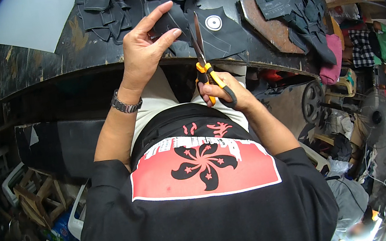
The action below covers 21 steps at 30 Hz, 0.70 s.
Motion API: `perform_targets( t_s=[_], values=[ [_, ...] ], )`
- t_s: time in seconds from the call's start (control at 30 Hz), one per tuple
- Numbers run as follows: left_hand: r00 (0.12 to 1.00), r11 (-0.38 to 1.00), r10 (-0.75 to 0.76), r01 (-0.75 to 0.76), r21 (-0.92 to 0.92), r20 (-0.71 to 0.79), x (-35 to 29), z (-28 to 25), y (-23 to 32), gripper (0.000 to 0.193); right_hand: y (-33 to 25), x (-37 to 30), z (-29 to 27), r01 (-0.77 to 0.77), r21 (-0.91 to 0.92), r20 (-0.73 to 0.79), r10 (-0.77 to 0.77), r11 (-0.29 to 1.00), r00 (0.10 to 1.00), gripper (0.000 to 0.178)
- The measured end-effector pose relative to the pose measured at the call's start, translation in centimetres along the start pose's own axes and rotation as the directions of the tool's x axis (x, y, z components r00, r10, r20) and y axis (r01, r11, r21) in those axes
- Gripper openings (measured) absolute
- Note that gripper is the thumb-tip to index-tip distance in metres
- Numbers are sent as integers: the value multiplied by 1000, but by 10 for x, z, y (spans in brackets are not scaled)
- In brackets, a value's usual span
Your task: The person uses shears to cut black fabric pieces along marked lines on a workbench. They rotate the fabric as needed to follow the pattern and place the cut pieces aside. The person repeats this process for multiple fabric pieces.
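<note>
A pale sheet point(29, 22) lay over the table point(7, 76) at far left. On the right were a pink cloth point(331, 65), a black wheel point(313, 101) and a fan point(377, 116); a wooden stool point(42, 198) sat at lower left.

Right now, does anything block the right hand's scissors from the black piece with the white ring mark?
Nothing visible. In this view the scissors overlap the black piece near its left edge; the left hand lies to their left.
</note>
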<state>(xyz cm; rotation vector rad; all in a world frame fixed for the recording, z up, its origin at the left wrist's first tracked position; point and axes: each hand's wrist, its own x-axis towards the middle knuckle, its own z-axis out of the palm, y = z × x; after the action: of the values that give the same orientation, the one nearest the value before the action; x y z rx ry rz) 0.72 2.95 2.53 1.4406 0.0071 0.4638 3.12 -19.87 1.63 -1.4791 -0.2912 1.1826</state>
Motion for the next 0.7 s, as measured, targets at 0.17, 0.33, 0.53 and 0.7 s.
perform_targets(
  t_s=[0.17, 0.33, 0.53, 0.7],
  values=[
    [996, 994, 17, -27, 107, 86, -1, -4, 0, 63, 4, -6, -11, -57, -138, 14, 59, 989, 998, 34],
    [995, 989, -19, 4, 147, 101, -3, 0, 0, 66, 7, -6, -8, -61, -139, 20, 65, 988, 998, 35],
    [996, 987, -13, 0, 158, 84, -4, 1, 1, 67, 7, -5, -7, -76, -153, -1, 76, 985, 997, 37],
    [996, 988, 2, -16, 156, 88, -4, 1, 1, 67, 8, -5, -5, -87, -124, -18, 85, 988, 996, 36]
  ],
)
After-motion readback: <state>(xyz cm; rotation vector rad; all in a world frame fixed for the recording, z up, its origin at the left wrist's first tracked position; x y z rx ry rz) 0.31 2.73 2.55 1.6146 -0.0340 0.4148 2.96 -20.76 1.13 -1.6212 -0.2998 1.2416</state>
